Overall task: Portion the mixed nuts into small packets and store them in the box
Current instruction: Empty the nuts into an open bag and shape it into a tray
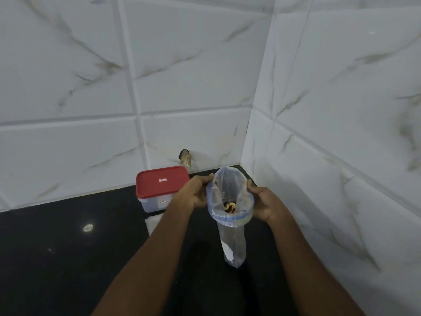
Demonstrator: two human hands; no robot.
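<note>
You hold a clear plastic bag [234, 244] in the lower middle of the frame, one hand on each side of its mouth. Your left hand [196, 193] pinches the left edge of the rim with curled fingers and your right hand [265, 205] pinches the right edge, so the blue-edged opening is stretched into a wide ring facing you. The bag's long axis runs roughly upright, from that ring down to its closed end near the black counter [68, 258]; whether the end touches the counter I cannot tell. A few nuts [229, 207] show deep inside through the mouth. The box [157, 202] stands left of the bag in the middle of the frame, near the tiled wall and just beside your left hand, with its red lid [161, 182] on. That makes your left hand the nearer one to it, while your right hand is on the far side of the bag. A pale flat piece [153, 222], perhaps a small packet, lies on the counter below the box, partly under your left forearm. By my judgement the portioning has hardly begun, and the box will need opening before anything goes in.
</note>
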